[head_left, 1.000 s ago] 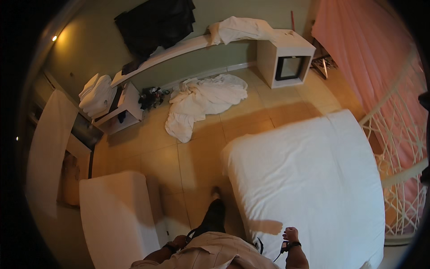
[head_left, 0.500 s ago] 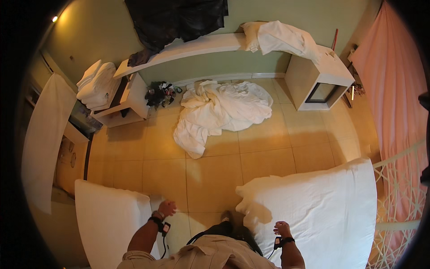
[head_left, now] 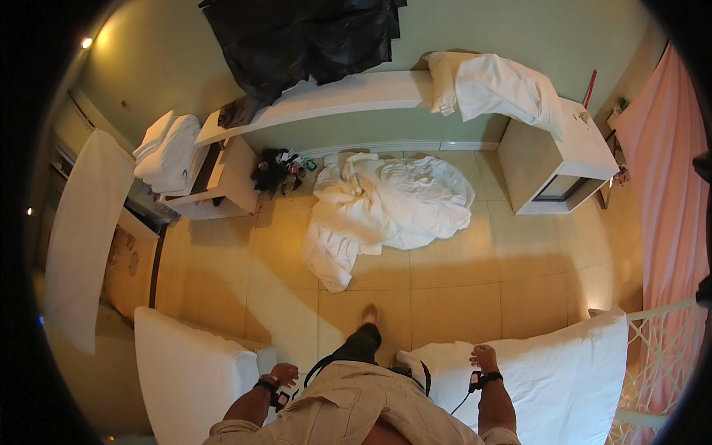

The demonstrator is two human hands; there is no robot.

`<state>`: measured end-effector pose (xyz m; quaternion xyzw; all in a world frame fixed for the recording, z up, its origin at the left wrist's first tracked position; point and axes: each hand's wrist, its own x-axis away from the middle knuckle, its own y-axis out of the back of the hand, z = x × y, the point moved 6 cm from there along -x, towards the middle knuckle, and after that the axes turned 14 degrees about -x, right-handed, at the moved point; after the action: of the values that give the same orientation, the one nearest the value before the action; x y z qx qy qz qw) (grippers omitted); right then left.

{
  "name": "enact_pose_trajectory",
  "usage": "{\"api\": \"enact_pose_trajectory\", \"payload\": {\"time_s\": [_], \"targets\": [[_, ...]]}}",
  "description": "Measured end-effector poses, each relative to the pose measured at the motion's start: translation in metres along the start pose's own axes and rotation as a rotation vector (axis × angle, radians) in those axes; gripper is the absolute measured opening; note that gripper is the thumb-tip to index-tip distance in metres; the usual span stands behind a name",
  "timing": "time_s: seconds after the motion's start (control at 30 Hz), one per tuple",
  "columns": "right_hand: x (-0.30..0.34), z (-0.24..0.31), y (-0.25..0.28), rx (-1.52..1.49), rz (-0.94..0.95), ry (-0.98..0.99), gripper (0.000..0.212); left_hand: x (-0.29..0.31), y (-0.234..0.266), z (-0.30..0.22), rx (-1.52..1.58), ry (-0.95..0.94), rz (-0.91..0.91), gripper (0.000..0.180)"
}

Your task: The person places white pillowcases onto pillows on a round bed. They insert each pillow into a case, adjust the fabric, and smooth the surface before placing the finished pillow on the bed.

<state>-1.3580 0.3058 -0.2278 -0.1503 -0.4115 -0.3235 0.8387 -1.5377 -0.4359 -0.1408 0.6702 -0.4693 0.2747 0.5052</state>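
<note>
Partly cut off: the left bed (head_left: pixel 189 378) and right bed (head_left: pixel 564 374) are running past the near edge.
Hard to make out: small dark clutter (head_left: pixel 278 170) is sitting far left.
Left hand (head_left: pixel 284 374): hanging near the left bed, fingers curling; I cannot tell if it is holding anything.
Right hand (head_left: pixel 484 358): hovering over the right bed, curling loosely, contents likewise unclear.
Tiled floor (head_left: pixel 452 274): carrying crumpled white cloth (head_left: pixel 400 200).
Far right: pink curtain (head_left: pixel 667 156) is hanging.

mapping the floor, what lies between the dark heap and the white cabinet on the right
In the head view, a crumpled white cloth lies on the tiled floor between them.
</note>
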Motion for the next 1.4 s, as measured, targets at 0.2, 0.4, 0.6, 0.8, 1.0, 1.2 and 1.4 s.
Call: {"api": "enact_pose_trajectory", "payload": {"time_s": [0.2, 0.4, 0.6, 0.8, 1.0, 1.2, 1.4], "targets": [[-0.098, 0.139, -0.048, 0.030, -0.017, 0.149, 0.016, -0.100, 0.085, -0.065, -0.731, -0.326, -0.139, 0.022], [-0.128, 0.274, -0.129, 0.137, 0.011, 0.172, 0.021, -0.223, 0.240, -0.119, -0.761, -0.455, -0.259, 0.019], [-0.152, 0.418, -0.155, 0.049, -0.018, 0.340, 0.033, -0.377, 0.424, -0.184, 0.691, 0.048, -0.132, 0.034], [-0.241, 0.540, -0.133, -0.082, -0.060, 0.370, 0.041, -0.435, 0.600, -0.395, 0.464, -0.227, -0.371, 0.046], [-0.357, 0.750, -0.065, -0.188, -0.250, 0.709, 0.038, -0.467, 0.716, -0.645, 0.281, -0.515, -0.759, 0.042], [-0.397, 0.975, 0.008, -0.081, -0.475, 1.224, 0.044, -0.479, 0.792, -0.858, -0.130, -0.583, -1.337, 0.060], [-0.450, 1.075, 0.008, 0.306, -0.355, 1.149, 0.032, -0.545, 0.816, -0.944, -0.049, -0.420, -1.283, 0.077]]}}
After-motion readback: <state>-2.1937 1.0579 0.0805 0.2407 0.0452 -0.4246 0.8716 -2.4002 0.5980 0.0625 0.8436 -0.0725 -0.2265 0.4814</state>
